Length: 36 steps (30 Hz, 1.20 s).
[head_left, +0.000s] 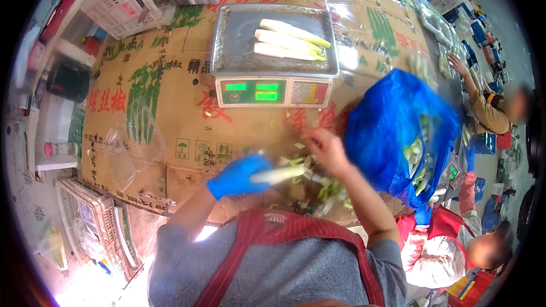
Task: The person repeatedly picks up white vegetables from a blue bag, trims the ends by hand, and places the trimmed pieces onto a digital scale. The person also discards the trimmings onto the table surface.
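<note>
In my left hand, which wears a blue glove, a pale water bamboo shoot is gripped, its free end to the right. My bare right hand hovers just beyond that end with its fingers curled together; blur hides what they hold, if anything. Green and white trimmings lie beneath and between my hands. Ahead, a few white shoots with green tips rest side by side on the metal pan of a digital scale, whose green displays are lit.
A blue plastic bag with trimmings stands open at my right. Flattened printed cardboard covers the table. Clear plastic wrap lies at left; a white basket stands far left. A co-worker is close on the right, another farther off.
</note>
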Tool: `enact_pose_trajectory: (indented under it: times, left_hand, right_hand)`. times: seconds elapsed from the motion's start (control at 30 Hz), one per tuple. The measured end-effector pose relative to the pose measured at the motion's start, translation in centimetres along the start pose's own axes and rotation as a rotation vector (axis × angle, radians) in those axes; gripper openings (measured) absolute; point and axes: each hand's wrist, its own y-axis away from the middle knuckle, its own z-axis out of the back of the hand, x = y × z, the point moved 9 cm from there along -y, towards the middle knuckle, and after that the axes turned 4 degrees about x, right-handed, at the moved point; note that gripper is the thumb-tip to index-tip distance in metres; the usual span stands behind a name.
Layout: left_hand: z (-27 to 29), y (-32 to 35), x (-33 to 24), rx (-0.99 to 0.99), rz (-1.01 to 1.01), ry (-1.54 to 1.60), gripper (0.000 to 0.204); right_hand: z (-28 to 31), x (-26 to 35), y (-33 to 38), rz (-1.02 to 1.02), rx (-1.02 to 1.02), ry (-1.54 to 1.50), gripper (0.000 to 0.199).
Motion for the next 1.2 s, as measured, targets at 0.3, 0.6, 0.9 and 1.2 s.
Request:
enact_pose_trajectory:
  times: [0.3, 0.6, 0.9, 1.2]
  left_hand:
    - [-0.1, 3.2, 2.0, -0.052, 0.149, 0.01, 0.039]
    - [6.2, 8.5, 11.6, -0.645, 0.477, -0.15, 0.035]
    - [-3.7, 0.6, 2.4, -0.469, -0.011, -0.371, 0.064]
    - [-9.6, -11.4, 6.2, -0.158, -0.012, -0.078, 0.054]
  right_hand:
    - [-2.7, 0.3, 6.5, -0.097, -0.02, 0.067, 0.019]
    - [-1.5, -2.0, 13.3, -0.295, -0.167, -0.031, 0.019]
    - [-0.4, -4.5, 23.7, -0.529, -0.431, -0.122, 0.021]
    - [1.4, -3.9, 27.1, -0.617, -0.406, -0.19, 0.023]
